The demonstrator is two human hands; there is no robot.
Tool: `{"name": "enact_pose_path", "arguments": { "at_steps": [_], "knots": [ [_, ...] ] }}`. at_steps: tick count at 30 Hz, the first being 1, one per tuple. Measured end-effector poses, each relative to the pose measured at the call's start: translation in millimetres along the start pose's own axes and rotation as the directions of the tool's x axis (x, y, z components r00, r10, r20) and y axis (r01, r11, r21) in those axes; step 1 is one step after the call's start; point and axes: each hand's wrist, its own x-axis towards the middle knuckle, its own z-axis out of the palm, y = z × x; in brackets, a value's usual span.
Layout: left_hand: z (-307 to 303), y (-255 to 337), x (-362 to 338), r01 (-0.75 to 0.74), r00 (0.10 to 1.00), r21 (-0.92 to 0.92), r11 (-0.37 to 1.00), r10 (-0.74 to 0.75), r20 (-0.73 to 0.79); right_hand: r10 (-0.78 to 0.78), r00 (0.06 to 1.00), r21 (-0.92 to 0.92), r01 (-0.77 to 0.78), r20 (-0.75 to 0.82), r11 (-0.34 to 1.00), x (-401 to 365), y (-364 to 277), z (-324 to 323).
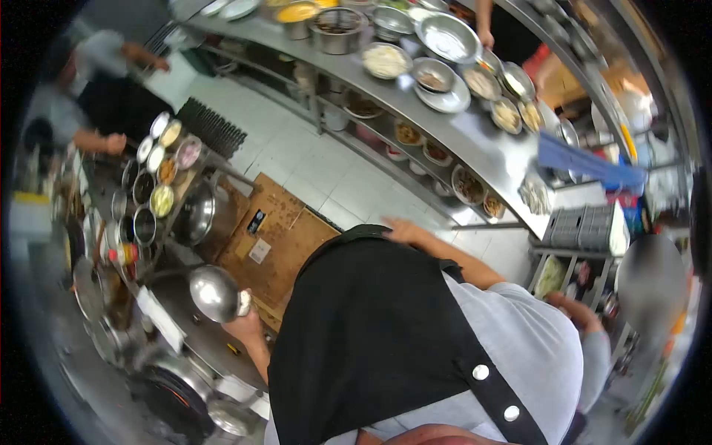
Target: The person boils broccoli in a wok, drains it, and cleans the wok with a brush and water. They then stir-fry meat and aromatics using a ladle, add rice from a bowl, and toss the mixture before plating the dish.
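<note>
My left hand (245, 326) grips a shiny round metal bowl (214, 294) at its lower right edge, over the steel stove counter. A small white patch shows between the hand and the bowl; I cannot make out what it is. Beside the top edge of my black apron (371, 326) is my right hand (403, 231), slightly blurred, its fingers stretched out and nothing seen in them. Left of the bowl lies a folded white cloth (161, 320). A dark wok (174, 400) sits on the stove below.
Seasoning pots (162, 200) crowd a stand at left, near two people. Flattened cardboard (278, 230) covers the floor ahead. A long steel table (482, 141) holds several food bowls. Another person's hand (578, 310) is at right, by a grey crate (582, 226).
</note>
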Motion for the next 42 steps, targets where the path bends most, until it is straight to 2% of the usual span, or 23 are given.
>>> {"name": "enact_pose_path", "arguments": {
  "at_steps": [1, 4, 6, 8, 11, 12, 13, 14, 16, 19, 23, 24, 25, 26, 28, 29, 31, 33, 34, 35, 37, 39, 42],
  "knots": [
    [-9, -9, 1, 0.037, 0.999, -0.006, 0.999, -0.037, -0.035, -0.268, 0.962, 0.117, 0.261, 0.044, 0.958, 29, 52, 65],
    [-39, -53, -2, 0.253, 0.951, -0.207, 0.945, -0.282, -0.124, -0.02, 0.89, 0.065, -0.011, 0.456, 0.998, 36, -121, 15],
    [-60, -67, -4, 0.365, 0.894, -0.32, 0.874, -0.425, -0.142, 0.046, 0.862, 0.015, -0.062, 0.504, 0.998, 45, -213, -4],
    [-78, -70, -6, 0.415, 0.838, -0.387, 0.823, -0.511, -0.189, 0.188, 0.925, -0.064, -0.176, 0.33, 0.982, 50, -286, -8],
    [-103, -86, -14, 0.375, 0.807, -0.306, 0.875, -0.471, -0.356, 0.463, 0.706, 0.176, -0.63, 0.537, 0.756, 122, -296, 28],
    [-113, -90, -17, 0.351, 0.814, -0.238, 0.906, -0.421, -0.401, 0.51, 0.639, -0.062, -0.588, 0.576, 0.806, 156, -292, 33],
    [-119, -89, -16, 0.333, 0.817, -0.16, 0.929, -0.369, -0.443, 0.473, 0.679, -0.448, -0.231, 0.561, 0.864, 198, -274, 48],
    [-132, -67, -8, 0.504, 0.739, -0.152, 0.85, -0.516, -0.433, 0.398, 0.714, -0.709, 0.193, 0.576, 0.679, 237, -267, 62],
    [-105, -116, -37, 0.588, 0.663, -0.146, 0.795, -0.578, -0.475, 0.185, 0.863, -0.789, 0.317, 0.47, 0.525, 274, -326, 48],
    [-114, -116, -23, 0.618, 0.538, -0.153, 0.771, -0.557, -0.632, -0.073, 0.845, -0.645, 0.457, 0.53, 0.612, 336, -422, 77],
    [-155, -127, 31, 0.654, 0.31, -0.158, 0.74, -0.452, -0.836, -0.277, 0.567, -0.329, 0.738, 0.776, 0.59, 380, -552, 178],
    [-155, -136, 37, 0.639, 0.263, -0.195, 0.744, -0.45, -0.853, -0.322, 0.428, -0.237, 0.838, 0.845, 0.492, 361, -601, 192],
    [-175, -128, 62, 0.634, 0.129, -0.405, 0.659, -0.607, -0.784, -0.302, 0.318, -0.163, 0.882, 0.899, 0.443, 344, -646, 216],
    [-180, -137, 78, 0.545, 0.049, -0.446, 0.71, -0.558, -0.829, -0.374, 0.153, 0.023, 0.904, 0.915, 0.426, 332, -674, 233],
    [-186, -140, 107, 0.352, -0.112, -0.59, 0.727, -0.593, -0.797, -0.605, -0.186, 0.39, 0.893, 0.774, 0.225, 305, -722, 263],
    [-197, -132, 134, 0.266, -0.287, -0.715, 0.646, -0.655, -0.699, -0.685, -0.332, 0.543, 0.832, 0.649, 0.111, 297, -740, 276],
    [-201, -150, 138, 0.256, -0.38, -0.709, 0.658, -0.606, -0.699, -0.563, -0.248, 0.439, 0.867, 0.789, 0.235, 298, -755, 301],
    [-208, -149, 136, 0.316, -0.454, -0.82, 0.478, -0.683, -0.572, -0.438, -0.207, 0.342, 0.904, 0.875, 0.256, 301, -766, 320],
    [-203, -157, 121, 0.236, -0.337, -0.841, 0.486, -0.771, -0.54, -0.395, -0.203, 0.31, 0.923, 0.896, 0.228, 306, -769, 328],
    [-201, -168, 105, 0.455, -0.266, -0.805, 0.38, -0.805, -0.53, -0.361, -0.192, 0.276, 0.941, 0.913, 0.197, 312, -768, 338],
    [-208, -159, 102, 0.459, -0.229, -0.858, 0.233, -0.901, -0.367, -0.378, -0.198, 0.304, 0.92, 0.904, 0.246, 329, -754, 363],
    [-156, -215, 52, 0.245, -0.085, -0.917, 0.315, -0.935, -0.344, -0.337, -0.088, 0.19, 0.941, 0.937, 0.281, 327, -761, 369],
    [-177, -239, 23, 0.082, -0.222, -0.964, 0.253, -0.938, -0.265, -0.365, -0.005, 0.171, 0.889, 0.931, 0.425, 347, -757, 395]
  ]
}}
